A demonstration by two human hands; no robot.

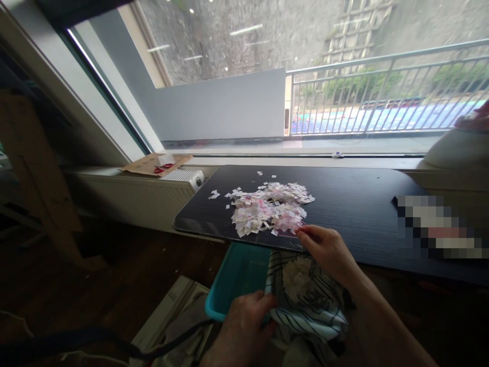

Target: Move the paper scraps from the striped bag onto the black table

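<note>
A heap of small white and pink paper pieces (252, 214) lies on the black tabletop (344, 199). My right hand (324, 247) is at the heap's near right edge, thumb and fingers pinched together. Something thin and pinkish shows at its fingertips, too small to name. Below the table edge, my left hand (250, 318) is closed on the edge of a striped cloth (309, 323). Pale scraps (298, 278) rest in the hollow of this cloth. A teal plastic bin (219, 293) stands beside it, partly hidden by my left hand.
Red-handled scissors (163, 167) lie on brown cardboard (141, 165) on the sill at left. A white radiator (185, 176) sits below the sill. At the table's right is a blurred-out object (439, 227). A large window fills the back.
</note>
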